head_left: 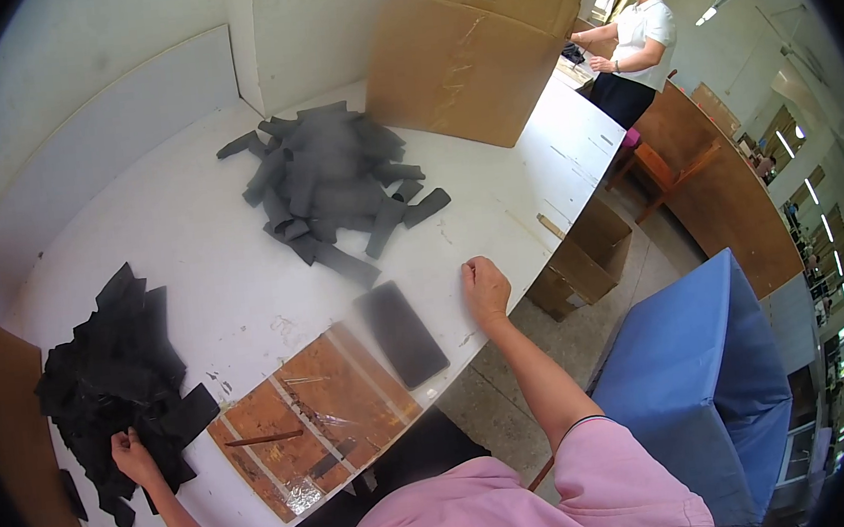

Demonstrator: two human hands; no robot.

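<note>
At the left of the table lies a heap of black fabric pieces (115,366), and my left hand (135,457) is at its near side. The fingers there are closed, with the fingertips pinching a black piece among the others. My right hand (485,288) is closed in a loose fist by the table's right edge, with nothing showing from it. A dark grey flat rectangular slab (401,334) lies between that hand and a brown taped board (329,402). Farther back, short dark grey tube-like pieces (329,176) form a second heap.
A thin brown stick (265,439) lies on the board. A large cardboard box (469,54) stands at the table's back right. Beside the table are an open carton (582,259) on the floor and a blue fabric-covered box shape (666,353). Another person (639,44) works beyond.
</note>
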